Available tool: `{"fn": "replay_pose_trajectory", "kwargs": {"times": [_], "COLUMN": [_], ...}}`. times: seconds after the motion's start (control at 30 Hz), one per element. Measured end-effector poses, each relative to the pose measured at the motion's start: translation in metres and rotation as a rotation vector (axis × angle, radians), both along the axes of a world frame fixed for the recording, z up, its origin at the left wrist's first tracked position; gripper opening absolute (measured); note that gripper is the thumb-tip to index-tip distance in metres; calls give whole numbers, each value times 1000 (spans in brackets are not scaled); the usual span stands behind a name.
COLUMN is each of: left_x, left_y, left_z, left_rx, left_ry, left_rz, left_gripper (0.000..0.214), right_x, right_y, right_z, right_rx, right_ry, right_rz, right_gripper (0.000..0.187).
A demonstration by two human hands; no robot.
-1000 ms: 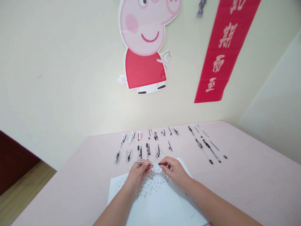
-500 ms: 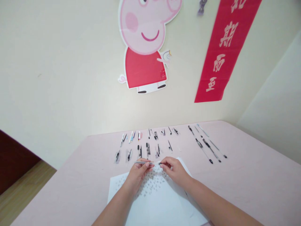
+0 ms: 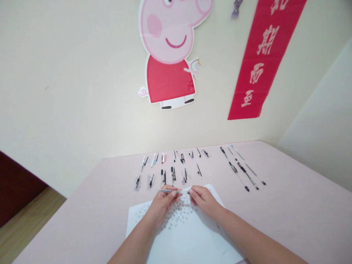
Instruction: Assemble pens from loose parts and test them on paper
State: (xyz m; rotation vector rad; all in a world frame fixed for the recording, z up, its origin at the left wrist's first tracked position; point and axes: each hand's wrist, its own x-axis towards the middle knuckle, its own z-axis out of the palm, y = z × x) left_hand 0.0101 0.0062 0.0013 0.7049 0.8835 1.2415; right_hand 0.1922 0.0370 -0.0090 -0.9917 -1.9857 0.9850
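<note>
My left hand (image 3: 163, 201) is closed around a slim clear-grey pen (image 3: 165, 191), held level above the paper, its left end sticking out past the fingers. At the pen's right end my right hand (image 3: 203, 198) pinches a small dark pen piece (image 3: 188, 192), partly covered by the fingertips. Pen and piece meet in one line; whether they are joined I cannot tell. Below both hands lies a white sheet of paper (image 3: 176, 245) with many small dark marks.
Beyond the paper, pen parts (image 3: 172, 174) lie in two rows of small groups on the pink table (image 3: 90, 212). Several whole-looking pens (image 3: 247, 175) lie slanted at the right. The wall behind carries a pig cutout (image 3: 170, 79) and a red banner (image 3: 254, 73).
The gap between the pen and the small dark piece has closed: the pen's right end now reaches the piece at my right fingertips. My hands have otherwise barely moved.
</note>
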Motion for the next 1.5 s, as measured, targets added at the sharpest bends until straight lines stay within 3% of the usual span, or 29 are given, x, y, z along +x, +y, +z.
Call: {"fn": "replay_pose_trajectory", "kwargs": {"times": [0.17, 0.33, 0.67, 0.93, 1.23, 1.5], "left_x": [-1, 0, -1, -2, 0, -1], "left_y": [1, 1, 1, 1, 0, 1], "left_z": [-2, 0, -2, -3, -1, -2], "left_rx": [-15, -32, -2, 0, 18, 3], "left_ry": [-16, -25, -10, -11, 3, -13], "left_rz": [12, 38, 7, 12, -2, 12], "left_gripper": [19, 21, 19, 18, 17, 17], "right_x": [0, 1, -1, 1, 0, 1], "right_y": [-1, -2, 0, -2, 1, -2], "right_z": [-1, 3, -4, 2, 1, 2], "right_rx": [-83, -9, -59, 1, 20, 25], "right_ry": [76, 46, 71, 33, 13, 27], "right_rz": [-10, -9, 17, -33, 5, -31], "right_gripper": [39, 22, 42, 11, 43, 19]}}
